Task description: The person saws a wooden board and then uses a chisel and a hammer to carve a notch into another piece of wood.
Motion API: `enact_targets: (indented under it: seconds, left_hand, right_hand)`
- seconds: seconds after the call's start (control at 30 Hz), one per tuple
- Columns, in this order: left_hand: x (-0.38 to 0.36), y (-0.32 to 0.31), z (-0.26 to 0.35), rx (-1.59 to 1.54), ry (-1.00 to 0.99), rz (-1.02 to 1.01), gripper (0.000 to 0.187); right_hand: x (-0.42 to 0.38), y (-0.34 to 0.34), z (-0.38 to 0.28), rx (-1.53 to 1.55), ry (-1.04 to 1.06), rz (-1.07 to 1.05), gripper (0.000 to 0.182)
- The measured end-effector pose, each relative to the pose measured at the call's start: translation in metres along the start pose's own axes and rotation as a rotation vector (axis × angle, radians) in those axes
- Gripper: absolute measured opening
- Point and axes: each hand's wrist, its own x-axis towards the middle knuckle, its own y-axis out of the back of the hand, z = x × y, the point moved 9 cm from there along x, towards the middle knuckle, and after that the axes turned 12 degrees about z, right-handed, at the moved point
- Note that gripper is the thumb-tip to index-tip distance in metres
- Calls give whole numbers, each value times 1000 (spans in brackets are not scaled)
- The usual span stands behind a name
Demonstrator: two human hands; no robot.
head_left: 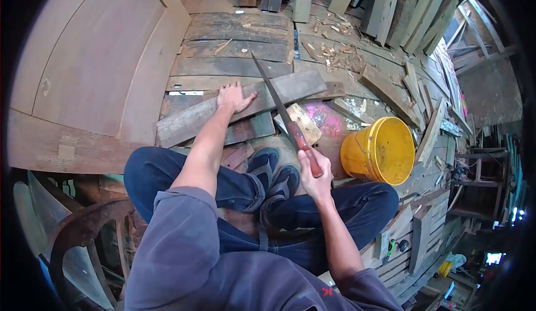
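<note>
A long grey wooden plank (187, 122) lies slantwise in front of my feet, propped on other wood pieces. Pressed flat on top of it, my left hand (235, 97) has its fingers spread. My right hand (316, 177) is wrapped round the reddish-brown handle of a handsaw (273, 92). The saw's narrow dark blade crosses the plank to the right of my left hand, its tip pointing away from me. Under the plank, near the saw, sits a pale wood block (303, 123), and a dark board (250, 129) lies left of it.
A yellow bucket (373, 153) stands by my right knee. On the left is a large wooden panel (89, 60). Boards (385, 15) lean upright at the back right, with wood chips (335, 57) scattered before them. A loose beam (391, 94) lies beyond the bucket.
</note>
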Motion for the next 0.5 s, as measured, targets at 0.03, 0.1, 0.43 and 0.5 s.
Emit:
enact_targets:
  seconds: [0.03, 0.1, 0.43, 0.5]
  left_hand:
    - [2, 2, -1, -12, 7, -15, 88]
    - [-12, -4, 1, -26, 28, -46, 88]
    - [-6, -1, 2, 2, 20, -24, 92]
    - [-1, 2, 0, -13, 28, -31, 92]
  right_hand:
    - [4, -2, -4, 33, -50, -23, 27]
    - [1, 8, -14, 84, -182, -80, 27]
    - [14, 13, 15, 158, -186, 15, 33]
    - [23, -16, 25, 123, -140, -45, 31]
